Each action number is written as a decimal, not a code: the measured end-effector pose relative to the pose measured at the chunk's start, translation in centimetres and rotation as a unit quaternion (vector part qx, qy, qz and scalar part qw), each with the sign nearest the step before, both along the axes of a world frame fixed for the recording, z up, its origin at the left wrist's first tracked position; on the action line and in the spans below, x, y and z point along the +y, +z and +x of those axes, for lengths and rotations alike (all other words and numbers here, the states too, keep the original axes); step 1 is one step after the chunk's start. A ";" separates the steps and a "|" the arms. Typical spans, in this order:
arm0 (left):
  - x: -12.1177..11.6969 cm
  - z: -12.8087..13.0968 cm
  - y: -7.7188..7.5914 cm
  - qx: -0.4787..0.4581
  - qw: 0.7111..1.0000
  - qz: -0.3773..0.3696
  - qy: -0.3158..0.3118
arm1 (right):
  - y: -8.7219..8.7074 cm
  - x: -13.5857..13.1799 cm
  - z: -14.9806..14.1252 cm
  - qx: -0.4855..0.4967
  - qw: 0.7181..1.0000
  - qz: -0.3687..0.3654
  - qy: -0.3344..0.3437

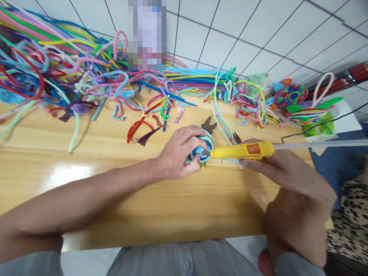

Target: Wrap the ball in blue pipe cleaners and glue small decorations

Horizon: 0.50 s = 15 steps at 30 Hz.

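Left fingers (198, 142): half-curled, gripping the blue-striped coil (211, 141).
Right fingers (258, 166): wrapped round the yellow glue gun (241, 151), nozzle (206, 153) at the coil.

We see yellow glue gun (240, 151) (orange window (253, 148)), blue-and-pale-green striped round piece (211, 142), tan grained table (161, 209), black-gridded white wall (258, 28).

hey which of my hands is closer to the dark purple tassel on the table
Your left hand. It's just right of the tassel, holding a blue coiled piece; your right hand, holding a yellow glue gun, is much farther right.
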<state>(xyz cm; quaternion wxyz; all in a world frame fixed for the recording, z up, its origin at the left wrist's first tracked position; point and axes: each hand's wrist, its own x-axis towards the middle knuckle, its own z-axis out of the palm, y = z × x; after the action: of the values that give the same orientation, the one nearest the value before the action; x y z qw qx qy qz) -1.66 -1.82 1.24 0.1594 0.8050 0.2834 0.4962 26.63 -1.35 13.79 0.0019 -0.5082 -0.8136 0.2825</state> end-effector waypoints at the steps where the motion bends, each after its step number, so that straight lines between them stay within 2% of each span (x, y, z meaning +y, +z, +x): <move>1: 0.0 0.0 0.0 0.001 1.000 -0.002 0.000 | 0.1 0.0 0.0 -0.004 1.000 -0.004 -0.003; 15: -0.1 0.0 0.1 0.009 1.000 -0.005 0.004 | 0.1 0.2 0.5 -0.012 1.000 -0.010 0.004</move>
<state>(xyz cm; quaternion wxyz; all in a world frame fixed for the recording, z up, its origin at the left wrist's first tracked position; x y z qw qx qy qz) -1.69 -1.87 1.31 0.1587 0.8077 0.2905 0.4878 27.10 -1.12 13.92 -0.0144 -0.5083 -0.8126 0.2847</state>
